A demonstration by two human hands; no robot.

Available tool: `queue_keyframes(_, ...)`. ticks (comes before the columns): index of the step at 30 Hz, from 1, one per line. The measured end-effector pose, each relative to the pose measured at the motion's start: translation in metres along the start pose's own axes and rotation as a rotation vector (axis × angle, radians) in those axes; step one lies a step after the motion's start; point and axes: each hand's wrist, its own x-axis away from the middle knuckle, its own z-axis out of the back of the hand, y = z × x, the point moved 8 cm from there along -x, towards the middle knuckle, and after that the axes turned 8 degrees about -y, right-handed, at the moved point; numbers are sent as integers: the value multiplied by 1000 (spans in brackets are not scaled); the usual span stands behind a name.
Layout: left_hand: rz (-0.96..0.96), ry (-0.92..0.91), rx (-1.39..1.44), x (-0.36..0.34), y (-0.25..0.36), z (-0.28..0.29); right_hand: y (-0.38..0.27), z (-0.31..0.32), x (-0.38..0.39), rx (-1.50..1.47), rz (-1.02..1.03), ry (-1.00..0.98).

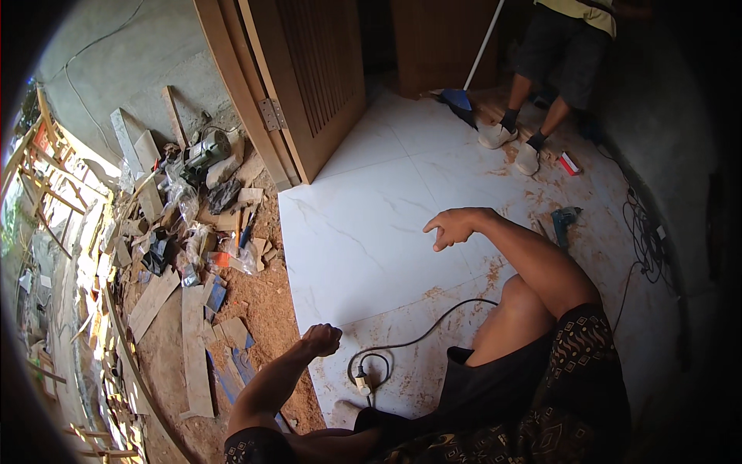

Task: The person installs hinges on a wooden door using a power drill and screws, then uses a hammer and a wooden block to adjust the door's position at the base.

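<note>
My left hand [322, 340] is closed in a fist above the edge of the white tiled floor [348, 224], with nothing showing in it. Below and to its right, a black cord [421, 338] curls on the tiles to a pale plug or connector [362, 381]. My right hand [450, 228] is over the middle of the tiles, thumb and forefinger apart and the other fingers curled, holding nothing visible. The wooden door [313, 85], partly open on its hinge, stands beyond both hands. A teal power drill [566, 224] lies to the right of my right forearm.
At the far right a person [553, 69] stands near a blue broom [456, 98] and a red-and-white box [569, 163]. Coiled cables [649, 240] lie along the right wall. Left of the tiles, bare soil holds wood offcuts [197, 348], plastic bags and a green motorised machine [207, 155].
</note>
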Motion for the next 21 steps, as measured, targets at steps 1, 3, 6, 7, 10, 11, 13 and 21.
queue_keyframes(1,-6,-36,-21,-2,9,7,3,1,0,18,10,14)
queue_keyframes(3,-22,-85,-44,-5,18,12,6,1,0,23,18,16)
queue_keyframes(6,-23,-99,-39,-1,19,12,4,1,2,13,23,13)
queue_keyframes(7,-17,-97,-35,-2,13,5,3,1,3,-2,20,6)
queue_keyframes(10,-50,2,-9,-6,5,1,1,2,7,-1,-8,6)
queue_keyframes(11,-42,-7,-14,-7,3,-1,1,2,8,0,-9,6)
queue_keyframes(13,-36,-16,-19,-8,3,-2,1,2,9,-27,16,21)
queue_keyframes(21,-26,-39,-25,-4,7,-6,-2,-3,11,3,13,19)
